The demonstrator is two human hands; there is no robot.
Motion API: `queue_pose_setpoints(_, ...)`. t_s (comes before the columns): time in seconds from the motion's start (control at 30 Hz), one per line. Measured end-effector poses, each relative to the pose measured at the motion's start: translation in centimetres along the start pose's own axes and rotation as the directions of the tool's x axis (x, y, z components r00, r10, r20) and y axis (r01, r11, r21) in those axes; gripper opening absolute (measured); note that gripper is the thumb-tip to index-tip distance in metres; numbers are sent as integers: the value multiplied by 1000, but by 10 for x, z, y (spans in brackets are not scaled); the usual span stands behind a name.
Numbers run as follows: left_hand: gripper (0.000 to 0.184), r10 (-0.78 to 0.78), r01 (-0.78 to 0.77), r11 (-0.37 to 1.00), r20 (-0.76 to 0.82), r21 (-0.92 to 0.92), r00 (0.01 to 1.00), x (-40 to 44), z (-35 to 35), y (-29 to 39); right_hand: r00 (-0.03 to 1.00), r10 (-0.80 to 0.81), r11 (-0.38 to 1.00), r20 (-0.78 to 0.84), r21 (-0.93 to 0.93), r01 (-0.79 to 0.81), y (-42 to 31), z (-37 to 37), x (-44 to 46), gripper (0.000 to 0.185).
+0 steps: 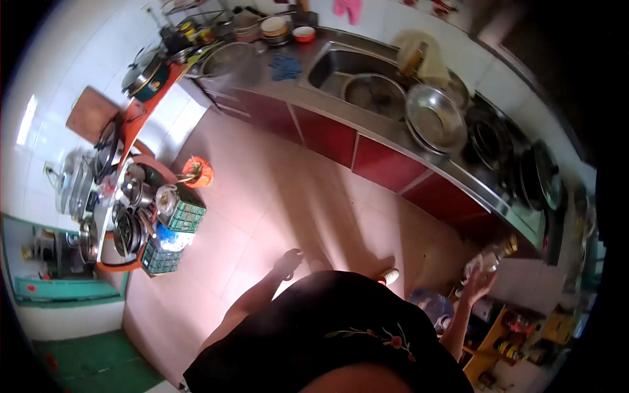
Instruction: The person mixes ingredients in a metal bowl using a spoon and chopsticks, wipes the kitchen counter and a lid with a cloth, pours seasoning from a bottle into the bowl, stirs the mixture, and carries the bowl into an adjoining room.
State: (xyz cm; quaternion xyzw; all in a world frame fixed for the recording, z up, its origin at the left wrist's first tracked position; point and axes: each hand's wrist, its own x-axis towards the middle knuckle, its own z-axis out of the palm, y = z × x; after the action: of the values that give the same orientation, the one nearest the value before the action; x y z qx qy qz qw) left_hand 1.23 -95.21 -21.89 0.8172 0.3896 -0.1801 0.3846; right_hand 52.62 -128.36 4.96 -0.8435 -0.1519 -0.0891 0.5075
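Note:
My left hand (pixel 287 263) hangs over the pink tiled floor (pixel 255 216), its fingers slightly curled and dark against the light; whether anything is in them is hard to see. On the right, my right hand (pixel 480 285) is wrapped round a clear glass bottle (pixel 491 259) with a yellowish top. The bottle tilts up toward the counter's right end. Just below that hand, bottles and jars stand on a wooden shelf (pixel 488 346), and a large clear plastic water bottle (pixel 431 308) is on the floor.
A steel counter (pixel 262 80) with red cabinets (pixel 327 136) runs across the back, bearing a sink (pixel 357 64), metal basins (pixel 435 119) and pans (pixel 490 139). At left are an orange-edged shelf (pixel 152 105), green crates (pixel 187 216) and an orange-lined bin (pixel 198 171).

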Motion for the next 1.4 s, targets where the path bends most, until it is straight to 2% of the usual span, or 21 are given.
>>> queue_pose_setpoints(0.03,38,-52,41,925,-21,-379,998,4,19,-49,993,-114,979,32,171,107,-42,42,-1,35)
queue_pose_setpoints(0.07,37,-105,37,648,-41,-761,994,10,41,-101,974,-224,921,44,336,196,-82,81,-2,32)
queue_pose_setpoints(0.1,37,-157,-10,312,-61,-950,986,14,58,-147,943,-309,897,124,368,245,-111,112,2,30)
queue_pose_setpoints(0.13,36,-85,-105,-172,-91,-979,992,-4,48,-154,899,-391,869,199,402,289,-139,140,6,28)
queue_pose_setpoints(0.17,31,-221,-81,341,-163,-936,961,-24,24,-144,875,-415,874,247,375,309,-175,171,3,30)
queue_pose_setpoints(0.2,26,-302,45,754,-286,-655,910,-36,8,-137,850,-435,878,297,347,328,-203,197,6,31)
queue_pose_setpoints(0.27,46,-240,-10,797,-331,-603,912,-26,31,-183,742,-529,802,412,-44,596,-227,252,24,48)
queue_pose_setpoints(0.43,25,-435,187,500,-59,-845,898,-28,1,-171,524,-742,607,419,87,790,-333,381,39,48)
queue_pose_setpoints(0.5,17,-149,138,985,-103,-105,983,-37,-53,-144,469,-772,556,429,98,825,-363,438,49,49)
queue_pose_setpoints(0.53,14,-1,36,957,-122,287,993,-44,-87,-124,443,-783,533,438,104,840,-375,466,53,49)
queue_pose_setpoints(0.57,14,-153,142,987,-151,-80,977,-31,-90,-138,397,-806,493,439,127,861,-389,497,61,50)
queue_pose_setpoints(0.6,14,-301,221,873,-125,-435,945,-16,-92,-155,351,-826,453,440,148,879,-402,529,68,51)
queue_pose_setpoints(0.67,15,-510,277,285,100,-918,854,-3,-70,-186,294,-819,421,493,167,892,-424,577,74,52)
queue_pose_setpoints(0.77,36,-433,46,516,-214,-855,876,22,-77,-216,235,-808,380,541,173,908,-476,648,81,51)
queue_pose_setpoints(0.9,42,-516,100,598,-286,-795,807,60,-94,-223,120,-824,262,554,184,947,-533,721,81,51)
queue_pose_setpoints(1.03,41,-444,-14,647,-392,-762,806,77,-75,-252,30,-852,160,523,206,965,-566,787,78,52)
queue_pose_setpoints(1.13,39,-708,107,-254,260,-961,656,49,-175,-198,2,-851,130,525,207,970,-583,824,69,50)
queue_pose_setpoints(1.2,33,-708,147,-311,332,-939,624,45,-179,-216,2,-810,126,586,170,977,-591,844,61,50)
queue_pose_setpoints(1.27,34,-616,352,-5,280,-936,736,44,-173,-251,6,-777,121,629,140,983,-599,861,53,51)
queue_pose_setpoints(1.33,27,-613,101,-558,491,-823,619,49,-174,-284,-8,-753,106,658,133,985,-610,875,44,51)
queue_pose_setpoints(1.4,34,-687,84,-476,430,-875,585,49,-200,-298,-5,-745,107,667,127,986,-624,886,36,49)
